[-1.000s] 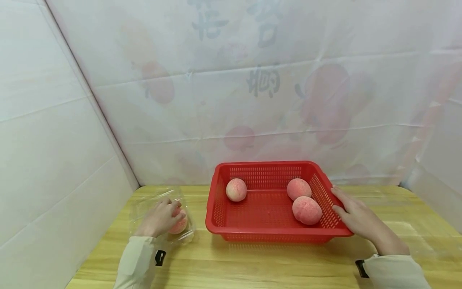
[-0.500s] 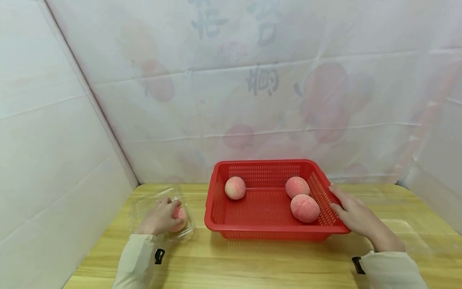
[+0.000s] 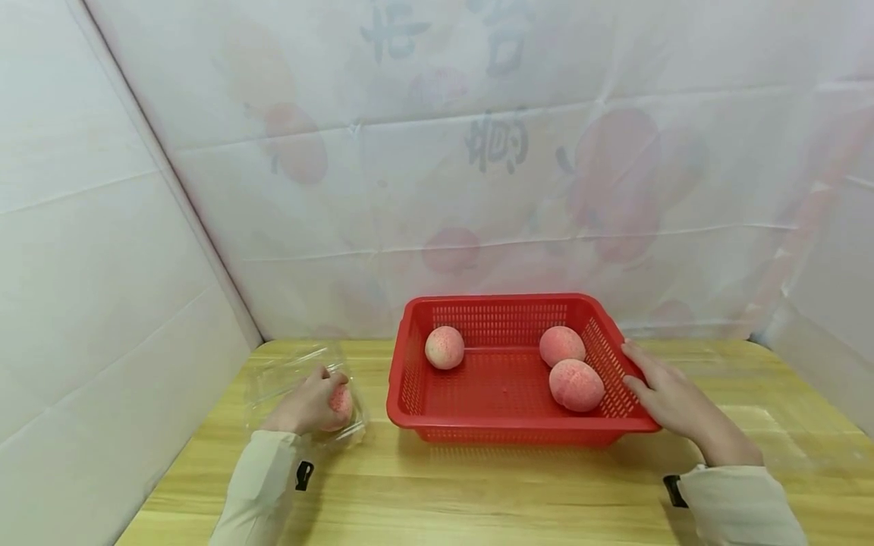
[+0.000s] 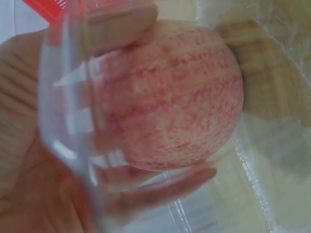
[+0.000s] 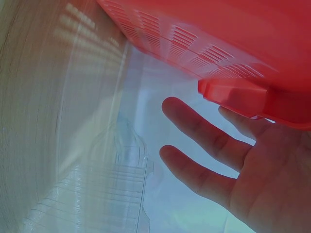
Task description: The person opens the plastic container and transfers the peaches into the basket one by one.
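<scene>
In the head view my left hand grips a pink, speckled peach at the left of the table. The peach lies in a clear plastic tray. Close up in the left wrist view, thumb and fingers flank the peach, with the tray's transparent wall in front. My right hand rests on the right rim of a red basket, fingers mostly straight. Below that rim, two fingers extend free in the right wrist view. Inside the basket are three peaches: one at left, two touching at right.
More clear plastic packaging lies on the wooden table right of the basket. A whitish printed sheet stands behind the table, and a plain white one borders the left side.
The head view has tilted slightly, so everything sits higher in it. My left fingers have drawn in more around the peach. The basket and my right hand have stayed in place.
</scene>
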Available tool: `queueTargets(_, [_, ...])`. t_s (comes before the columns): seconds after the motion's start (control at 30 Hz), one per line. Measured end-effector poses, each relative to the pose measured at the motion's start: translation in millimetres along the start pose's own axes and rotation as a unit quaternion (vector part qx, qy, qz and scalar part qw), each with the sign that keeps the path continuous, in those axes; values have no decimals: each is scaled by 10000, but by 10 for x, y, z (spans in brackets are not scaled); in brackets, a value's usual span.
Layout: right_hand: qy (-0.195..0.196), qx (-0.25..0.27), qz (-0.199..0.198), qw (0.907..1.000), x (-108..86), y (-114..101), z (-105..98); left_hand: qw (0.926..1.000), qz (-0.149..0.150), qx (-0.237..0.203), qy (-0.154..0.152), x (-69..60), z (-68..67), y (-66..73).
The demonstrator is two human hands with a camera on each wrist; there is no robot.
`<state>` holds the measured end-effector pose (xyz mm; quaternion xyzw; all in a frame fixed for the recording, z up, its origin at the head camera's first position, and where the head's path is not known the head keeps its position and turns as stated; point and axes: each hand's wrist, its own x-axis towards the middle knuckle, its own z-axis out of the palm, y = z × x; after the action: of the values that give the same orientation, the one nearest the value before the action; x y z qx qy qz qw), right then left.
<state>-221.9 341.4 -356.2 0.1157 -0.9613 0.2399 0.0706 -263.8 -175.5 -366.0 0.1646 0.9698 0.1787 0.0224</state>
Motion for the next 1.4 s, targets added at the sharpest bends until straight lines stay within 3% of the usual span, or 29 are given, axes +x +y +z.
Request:
queueTargets(0.63, [-40,-63,56,10000,-8,0,-11,9987,467,125,171,-13,124,-62])
queueTargets(1.13, [23,-112,-14,9999,4,-33,-10,9995,270,132,-55,-23,71,-28])
queueTargets(1.4, [-56,-110,62,9999,-8,-17,-18,9993,233,289,-103,-28,-24,30])
